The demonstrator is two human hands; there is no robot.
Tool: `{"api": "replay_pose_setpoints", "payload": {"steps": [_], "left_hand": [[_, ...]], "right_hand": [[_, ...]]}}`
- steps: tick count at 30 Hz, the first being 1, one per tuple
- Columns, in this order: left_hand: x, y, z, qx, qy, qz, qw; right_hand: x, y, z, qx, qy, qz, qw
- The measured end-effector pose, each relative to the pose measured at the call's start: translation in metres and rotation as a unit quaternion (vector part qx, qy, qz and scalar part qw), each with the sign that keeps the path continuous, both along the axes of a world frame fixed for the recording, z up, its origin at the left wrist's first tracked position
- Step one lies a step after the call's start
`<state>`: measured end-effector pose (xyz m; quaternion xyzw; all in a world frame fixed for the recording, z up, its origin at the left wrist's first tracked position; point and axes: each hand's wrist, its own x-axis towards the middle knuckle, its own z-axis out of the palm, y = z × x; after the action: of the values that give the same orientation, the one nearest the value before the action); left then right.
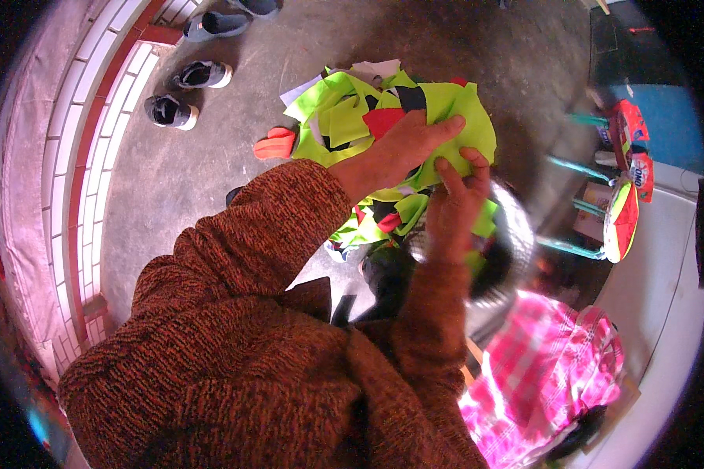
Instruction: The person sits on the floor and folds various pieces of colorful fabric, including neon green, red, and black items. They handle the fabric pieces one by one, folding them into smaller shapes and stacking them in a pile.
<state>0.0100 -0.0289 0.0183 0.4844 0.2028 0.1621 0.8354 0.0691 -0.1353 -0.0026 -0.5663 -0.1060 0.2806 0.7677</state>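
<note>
A neon yellow-green cloth piece [477,117] is held up in front of me. My left hand [395,148] reaches across from the left and grips it, thumb stretched along its top. Close beside it, my right hand [452,211] has curled fingers at the cloth's lower edge, with the fingertips pressed against it. Underneath and to the left lies a heap of cloth scraps [332,137], mostly neon yellow-green with red, black and whitish pieces. More scraps [360,227] lie lower down, partly hidden by my forearms.
A shiny silvery round container [518,227] stands right of my right hand. Beyond are teal-legged stools [579,168] with red packets [641,176]. Pink checked cloth [547,367] lies at lower right. An orange slipper [275,144] and several dark shoes [170,112] rest near the white-tiled wall [109,168].
</note>
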Motion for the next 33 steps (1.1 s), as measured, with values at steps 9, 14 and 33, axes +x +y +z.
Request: {"api": "replay_pose_setpoints", "payload": {"steps": [9,14,33], "left_hand": [[-0.002,0.002,0.004,-0.031,-0.004,0.021,0.999],[-0.001,0.002,-0.021,0.117,-0.032,0.089,0.989],[0.008,-0.003,-0.018,0.426,0.058,0.076,0.899]], "right_hand": [[0.011,-0.008,0.004,0.158,0.212,0.056,0.963],[0.013,-0.015,0.004,0.188,0.223,0.049,0.955],[0.005,-0.007,0.009,-0.106,-0.159,-0.014,0.981]]}}
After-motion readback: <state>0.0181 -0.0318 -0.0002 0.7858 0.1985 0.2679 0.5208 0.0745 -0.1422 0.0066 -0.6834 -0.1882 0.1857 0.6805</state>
